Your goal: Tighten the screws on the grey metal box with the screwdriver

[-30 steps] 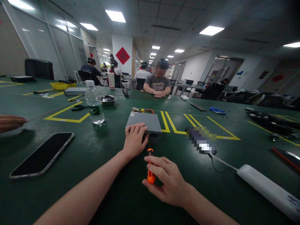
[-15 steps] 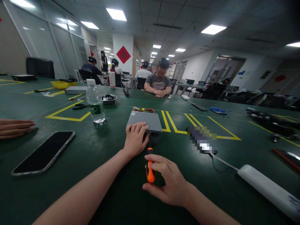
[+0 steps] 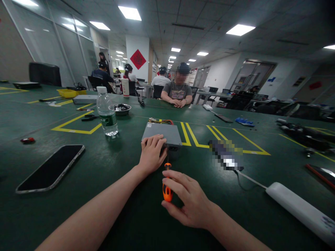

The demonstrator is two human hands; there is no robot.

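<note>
A grey metal computer power supply point(image 3: 163, 133) lies flat on the green table, its coloured wires at the far side and a socket on the near side. My left hand point(image 3: 152, 153) is on its near left corner, fingers curled over the top and the thumb down by the near face. An orange and black screwdriver point(image 3: 168, 191) points at that near face; its tip is hidden by the thumb and the unit's shadow. Around the handle my right hand point(image 3: 187, 198) is loosely closed, fingertips on top and thumb at the butt end.
A water bottle point(image 3: 107, 115) and a phone point(image 3: 51, 169) stand and lie to the left. Behind the bottle is a metal bowl point(image 3: 122, 110). A white power strip point(image 3: 293, 205) with a cable lies at right. Across the table sits a person point(image 3: 178, 92).
Another person's hand at the left edge has gone, leaving a small red item in view. My right fingers have shifted slightly on the screwdriver; my left hand stays on the power supply.
</note>
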